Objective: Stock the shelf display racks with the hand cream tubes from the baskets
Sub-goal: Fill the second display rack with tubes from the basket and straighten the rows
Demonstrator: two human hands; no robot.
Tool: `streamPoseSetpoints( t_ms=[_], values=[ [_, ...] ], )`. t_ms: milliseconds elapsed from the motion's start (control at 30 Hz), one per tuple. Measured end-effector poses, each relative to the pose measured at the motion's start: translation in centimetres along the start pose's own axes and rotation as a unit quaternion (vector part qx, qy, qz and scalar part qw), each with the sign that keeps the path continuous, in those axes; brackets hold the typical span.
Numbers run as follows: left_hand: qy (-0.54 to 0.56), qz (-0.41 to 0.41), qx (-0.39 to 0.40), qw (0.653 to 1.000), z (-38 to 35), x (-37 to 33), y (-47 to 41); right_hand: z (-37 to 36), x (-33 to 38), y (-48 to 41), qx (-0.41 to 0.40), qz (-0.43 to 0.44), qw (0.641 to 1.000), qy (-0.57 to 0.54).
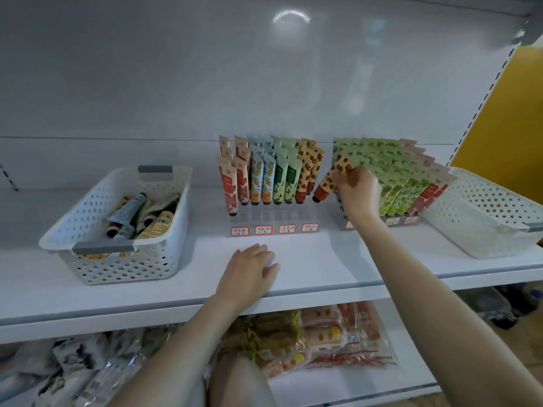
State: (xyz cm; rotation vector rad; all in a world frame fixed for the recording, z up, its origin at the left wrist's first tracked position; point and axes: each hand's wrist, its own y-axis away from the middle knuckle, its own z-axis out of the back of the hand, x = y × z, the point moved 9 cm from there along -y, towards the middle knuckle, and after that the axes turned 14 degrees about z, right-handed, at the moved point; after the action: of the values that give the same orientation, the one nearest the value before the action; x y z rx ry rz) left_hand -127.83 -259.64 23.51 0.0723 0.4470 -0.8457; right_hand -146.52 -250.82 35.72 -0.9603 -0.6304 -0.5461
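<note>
My left hand [249, 268] lies flat and empty on the white shelf [323, 259], in front of the clear tiered rack [273, 223] of upright tubes. Left of that rack, the white perforated basket [97, 259] holds loose tubes. Right of it, my right hand [357, 192] pinches a strawberry-printed orange tube [332, 179], tilted, dark cap down-left.

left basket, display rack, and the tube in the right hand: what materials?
Left basket: looks like moulded white plastic, matte, perforated walls, grey handle strips. Display rack: probably clear acrylic, see-through slots, glossy. Tube in right hand: likely soft laminate or plastic, printed satin skin, dark cap.
</note>
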Motion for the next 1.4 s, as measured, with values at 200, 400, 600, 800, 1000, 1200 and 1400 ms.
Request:
streamPoseSetpoints(
  t_ms=[200, 400, 600, 800, 1000, 1200, 1400],
  values=[
    [0.0, -0.012, -0.033, 0.999, -0.1, 0.2, -0.2, -2.4, -1.4, -2.9, 0.027, -0.005, 0.999, 0.022],
    [-0.001, 0.004, -0.026, 1.0, -0.1, 0.2, -0.1, -5.1, -2.3, -3.8, 0.098, -0.001, 0.993, 0.067],
    [0.004, 0.001, -0.036, 0.999, 0.0, 0.3, 0.0, -6.2, -3.0, -4.0, 0.131, 0.0, 0.988, 0.078],
    [-0.002, 0.008, -0.036, 0.999, 0.0, 0.2, 0.2, -6.5, -3.1, -4.1, 0.14, -0.005, 0.986, 0.095],
    [-0.007, 0.015, -0.024, 1.0, -0.4, 0.4, -0.1, -6.6, -3.3, -4.2, 0.146, 0.0, 0.983, 0.111],
    [-0.008, 0.02, -0.023, 0.999, -0.5, 0.6, -0.3, -6.5, -3.1, -4.1, 0.143, 0.002, 0.983, 0.114],
    [0.006, 0.024, -0.023, 0.999, 0.0, 0.2, 0.1, -6.2, -2.9, -3.4, 0.124, 0.01, 0.987, 0.098]
  ],
)
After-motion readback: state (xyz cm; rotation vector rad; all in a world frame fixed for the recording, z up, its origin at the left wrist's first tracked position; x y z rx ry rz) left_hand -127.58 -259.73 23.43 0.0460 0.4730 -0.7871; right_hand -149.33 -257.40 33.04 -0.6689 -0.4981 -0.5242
